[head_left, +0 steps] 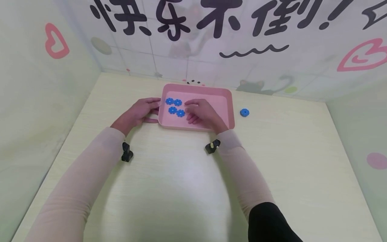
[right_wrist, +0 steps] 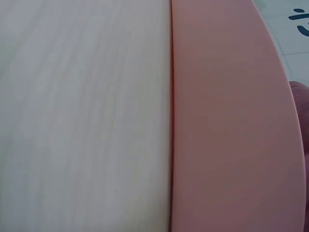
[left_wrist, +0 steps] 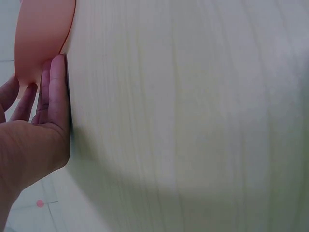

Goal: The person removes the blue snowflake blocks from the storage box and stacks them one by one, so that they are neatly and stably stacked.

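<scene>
Inside the pink tray [head_left: 208, 127], several blue flower-shaped discs [head_left: 172, 110] lie flat near its left end, in two side-by-side pairs. My left hand [head_left: 142, 111] is at the tray's left end. In the left wrist view its fingers [left_wrist: 57, 92] are fairly straight, tips against the outer wall, with the hand's lower edge down by the tabletop. Reaching over the front rim, my right hand [head_left: 202, 112] hovers above the tray just right of the discs. Its fingers are loosely bent and nothing shows between them. The right wrist view shows mostly the tray's outer side [right_wrist: 231, 121].
Another blue flower-shaped piece [head_left: 244, 112], looking thicker, sits on the pale wooden table [head_left: 287, 151] right of the tray. Behind the tray stands a printed wall [head_left: 205, 60], with side walls left and right. Small black devices [head_left: 127, 153] are strapped at both wrists.
</scene>
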Available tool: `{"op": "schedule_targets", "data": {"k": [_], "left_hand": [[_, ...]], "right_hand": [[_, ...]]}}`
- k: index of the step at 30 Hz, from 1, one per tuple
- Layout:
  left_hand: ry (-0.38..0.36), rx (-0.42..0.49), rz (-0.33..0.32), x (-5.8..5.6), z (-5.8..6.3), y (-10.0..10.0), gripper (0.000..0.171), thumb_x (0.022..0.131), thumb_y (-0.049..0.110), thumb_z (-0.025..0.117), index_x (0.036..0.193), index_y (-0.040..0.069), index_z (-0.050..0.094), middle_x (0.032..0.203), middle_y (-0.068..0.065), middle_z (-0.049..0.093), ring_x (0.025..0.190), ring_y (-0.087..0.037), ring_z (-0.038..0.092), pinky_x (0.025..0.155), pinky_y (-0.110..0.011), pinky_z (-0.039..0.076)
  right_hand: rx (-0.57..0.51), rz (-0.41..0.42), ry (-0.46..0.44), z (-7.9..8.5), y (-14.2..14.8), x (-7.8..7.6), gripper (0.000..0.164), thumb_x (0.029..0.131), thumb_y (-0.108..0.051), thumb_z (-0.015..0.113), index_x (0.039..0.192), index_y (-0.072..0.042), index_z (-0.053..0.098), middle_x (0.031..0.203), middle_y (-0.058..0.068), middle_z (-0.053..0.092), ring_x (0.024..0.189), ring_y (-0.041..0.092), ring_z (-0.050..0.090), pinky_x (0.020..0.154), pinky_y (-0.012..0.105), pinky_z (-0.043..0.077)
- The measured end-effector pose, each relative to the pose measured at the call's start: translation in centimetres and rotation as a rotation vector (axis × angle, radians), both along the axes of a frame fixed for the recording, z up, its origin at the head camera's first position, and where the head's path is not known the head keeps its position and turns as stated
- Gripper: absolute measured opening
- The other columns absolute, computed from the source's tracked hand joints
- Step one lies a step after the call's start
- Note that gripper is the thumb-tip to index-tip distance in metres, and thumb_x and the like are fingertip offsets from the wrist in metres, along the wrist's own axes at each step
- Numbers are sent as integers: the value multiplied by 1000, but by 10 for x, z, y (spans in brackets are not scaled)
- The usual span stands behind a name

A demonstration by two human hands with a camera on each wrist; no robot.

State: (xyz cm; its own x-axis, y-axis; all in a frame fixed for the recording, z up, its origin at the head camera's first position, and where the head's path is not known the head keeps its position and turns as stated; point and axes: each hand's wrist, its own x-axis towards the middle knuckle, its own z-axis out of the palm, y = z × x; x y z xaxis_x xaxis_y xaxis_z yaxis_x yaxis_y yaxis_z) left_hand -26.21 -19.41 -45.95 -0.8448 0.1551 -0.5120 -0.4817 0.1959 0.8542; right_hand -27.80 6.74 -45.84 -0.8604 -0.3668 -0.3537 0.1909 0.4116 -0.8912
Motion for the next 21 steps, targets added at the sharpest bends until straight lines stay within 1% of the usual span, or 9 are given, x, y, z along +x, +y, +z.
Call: {"op": "schedule_targets", "data": {"k": [3,10,16,21], "left_hand": [[0,5,0,0,-1,0,46,102,36,49,147,26,44,120,-10,56,101,-21,60,78,-39,60],[0,9,-2,0,1,1,47,101,36,51,147,27,44,121,-11,56,101,-21,60,79,-40,60],[-6,6,-1,-1,1,0,47,102,36,50,147,27,44,123,-11,56,104,-22,59,79,-40,59],[-6,8,0,-1,0,1,46,102,35,50,147,26,44,124,-11,56,104,-22,59,79,-39,60]], "right_hand": [[-7,27,-17,-2,-3,0,32,97,-21,60,128,-14,62,84,17,69,69,28,70,63,35,61],[13,93,9,-4,-8,2,31,97,-16,59,127,-15,65,81,16,67,61,24,66,55,30,58],[67,104,1,-4,-12,3,34,94,-13,63,127,-16,65,76,13,65,55,20,60,52,28,56],[112,97,-14,-2,-16,3,34,93,-13,64,127,-18,64,75,13,64,54,20,58,49,26,53]]}}
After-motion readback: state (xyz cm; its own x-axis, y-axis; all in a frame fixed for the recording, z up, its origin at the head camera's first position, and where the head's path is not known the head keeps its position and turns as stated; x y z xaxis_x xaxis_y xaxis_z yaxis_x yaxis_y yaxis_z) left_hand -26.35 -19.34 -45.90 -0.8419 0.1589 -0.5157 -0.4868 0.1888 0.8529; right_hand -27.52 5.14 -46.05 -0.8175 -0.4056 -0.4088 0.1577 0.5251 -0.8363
